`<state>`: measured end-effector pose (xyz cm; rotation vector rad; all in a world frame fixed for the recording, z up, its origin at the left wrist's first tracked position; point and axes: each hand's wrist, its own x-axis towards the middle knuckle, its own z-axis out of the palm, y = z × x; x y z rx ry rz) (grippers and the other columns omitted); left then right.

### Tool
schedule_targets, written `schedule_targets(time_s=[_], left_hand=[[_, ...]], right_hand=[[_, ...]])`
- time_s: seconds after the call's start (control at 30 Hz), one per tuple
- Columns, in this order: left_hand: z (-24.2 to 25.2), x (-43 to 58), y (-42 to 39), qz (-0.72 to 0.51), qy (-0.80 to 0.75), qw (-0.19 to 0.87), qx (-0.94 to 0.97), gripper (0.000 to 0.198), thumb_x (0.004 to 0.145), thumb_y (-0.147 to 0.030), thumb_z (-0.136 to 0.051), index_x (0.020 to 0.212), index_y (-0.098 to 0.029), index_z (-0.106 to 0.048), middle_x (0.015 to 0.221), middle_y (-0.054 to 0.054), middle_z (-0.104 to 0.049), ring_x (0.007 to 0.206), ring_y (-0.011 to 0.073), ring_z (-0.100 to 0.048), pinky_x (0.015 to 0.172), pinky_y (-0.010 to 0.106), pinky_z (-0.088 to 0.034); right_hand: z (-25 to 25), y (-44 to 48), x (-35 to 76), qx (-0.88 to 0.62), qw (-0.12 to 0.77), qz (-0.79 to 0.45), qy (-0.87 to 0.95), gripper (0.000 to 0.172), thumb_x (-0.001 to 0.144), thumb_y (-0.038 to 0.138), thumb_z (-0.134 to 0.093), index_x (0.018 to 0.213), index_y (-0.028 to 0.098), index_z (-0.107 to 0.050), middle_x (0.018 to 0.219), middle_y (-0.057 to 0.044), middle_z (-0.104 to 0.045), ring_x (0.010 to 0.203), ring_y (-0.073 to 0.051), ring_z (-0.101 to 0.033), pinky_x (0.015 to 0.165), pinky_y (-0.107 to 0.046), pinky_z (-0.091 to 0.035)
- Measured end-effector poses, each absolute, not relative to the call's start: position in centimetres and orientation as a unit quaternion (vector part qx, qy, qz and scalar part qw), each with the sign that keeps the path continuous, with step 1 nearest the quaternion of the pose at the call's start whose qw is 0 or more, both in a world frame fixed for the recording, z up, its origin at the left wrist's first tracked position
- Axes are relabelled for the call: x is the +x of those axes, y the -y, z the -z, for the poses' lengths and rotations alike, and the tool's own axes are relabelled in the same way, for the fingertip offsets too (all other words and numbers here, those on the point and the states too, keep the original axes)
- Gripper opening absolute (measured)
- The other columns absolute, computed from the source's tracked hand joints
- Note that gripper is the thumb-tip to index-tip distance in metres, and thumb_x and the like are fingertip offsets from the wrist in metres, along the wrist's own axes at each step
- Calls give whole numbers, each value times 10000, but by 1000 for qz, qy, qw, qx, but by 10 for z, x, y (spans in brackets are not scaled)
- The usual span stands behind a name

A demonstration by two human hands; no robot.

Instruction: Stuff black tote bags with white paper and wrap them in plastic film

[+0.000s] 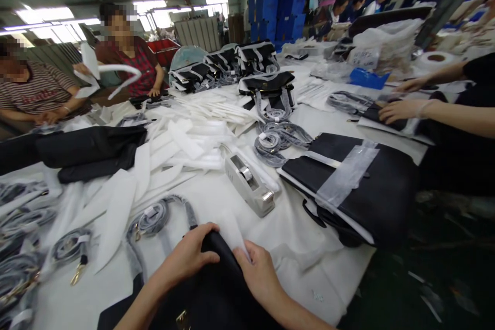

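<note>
A black handbag (216,294) with a gold clasp lies at the table's near edge, partly out of frame. My left hand (193,252) is closed around its upper edge, thumb on the near side. Between the thumb and fingers of my right hand (259,270) is a white foam strip (232,232), held against the bag's other end. A plastic-wrapped strap (154,219) runs from behind the bag, its coil tied with a white tag. Just beyond my hands stands a grey tape dispenser (249,185).
Loose white foam pieces (181,139) cover the table's middle. A black bag with clear wrap (348,185) lies to the right. Wrapped straps (71,245) lie left. Finished-looking bags (257,56) stand farther back. A co-worker's hands (406,108) work at right; two people sit across.
</note>
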<state>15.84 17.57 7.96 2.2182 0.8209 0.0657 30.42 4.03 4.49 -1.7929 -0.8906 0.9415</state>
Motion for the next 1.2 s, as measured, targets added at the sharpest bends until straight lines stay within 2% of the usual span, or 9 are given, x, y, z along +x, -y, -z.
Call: schedule_targets(time_s=[0.1, 0.17, 0.4, 0.6, 0.77, 0.83, 0.97, 1.03, 1.2], left_hand=[[-74, 147, -167, -55, -324, 366, 870, 127, 796, -192, -602, 915, -216, -564, 860, 1, -633, 824, 194, -599, 761, 321, -482], [-64, 136, -154, -125, -326, 326, 879, 50, 847, -212, -567, 896, -220, -559, 879, 20, -621, 851, 201, -590, 770, 331, -480], [-34, 117, -124, -270, -366, 281, 845, 97, 929, -232, -468, 963, -240, -559, 876, 32, -592, 850, 197, -591, 766, 342, -502], [-42, 122, -137, -239, -359, 301, 850, 108, 921, -242, -466, 885, -232, -567, 866, 32, -563, 831, 185, -597, 757, 324, -514], [-66, 124, -164, -150, -274, 340, 887, 96, 873, -144, -482, 832, -212, -536, 1324, 98, -502, 1115, 204, -553, 943, 354, -466], [-79, 127, -173, -89, -232, 364, 898, 105, 856, -123, -490, 801, -212, -489, 1389, 84, -473, 1181, 200, -513, 961, 339, -447], [-98, 135, -179, -5, -187, 366, 912, 149, 805, -83, -485, 780, -223, -441, 1099, 28, -631, 972, 175, -555, 843, 310, -461], [-96, 135, -177, -12, -174, 358, 917, 189, 775, -32, -430, 767, -221, -432, 975, 12, -629, 869, 164, -542, 789, 302, -453], [-67, 119, -164, -116, -148, 313, 931, 252, 782, 17, -338, 789, -206, -456, 1116, 73, -580, 988, 184, -521, 829, 326, -451]], right_hand=[[-42, -37, 303, -730, 457, -359, 359, 355, 876, 453, -458, 717, 166, -592, 628, 1, -539, 618, -159, -484, 546, -247, -371], [-41, -34, 302, -730, 469, -351, 352, 389, 886, 496, -443, 731, 170, -587, 626, 0, -535, 614, -156, -474, 550, -247, -373], [-48, -35, 298, -738, 432, -350, 383, 303, 891, 378, -435, 671, 187, -521, 580, 24, -449, 572, -138, -430, 534, -251, -313], [-52, -45, 304, -723, 354, -367, 467, 255, 865, 237, -422, 614, 202, -446, 559, 25, -446, 566, -138, -446, 533, -254, -281], [-47, -45, 303, -724, 348, -363, 472, 240, 876, 254, -418, 643, 204, -448, 579, 22, -459, 573, -139, -445, 543, -256, -286], [-45, -42, 300, -731, 371, -351, 453, 251, 892, 291, -408, 664, 203, -463, 577, 27, -450, 567, -139, -441, 549, -260, -293], [-43, -36, 298, -741, 390, -337, 431, 262, 896, 332, -412, 680, 204, -485, 555, 35, -425, 539, -138, -424, 535, -269, -285], [-44, -35, 297, -744, 388, -333, 430, 260, 898, 335, -413, 694, 203, -503, 549, 35, -422, 532, -140, -420, 531, -275, -282], [-46, -34, 297, -729, 397, -354, 430, 265, 913, 333, -411, 752, 193, -568, 557, 29, -455, 530, -139, -442, 531, -273, -303]])
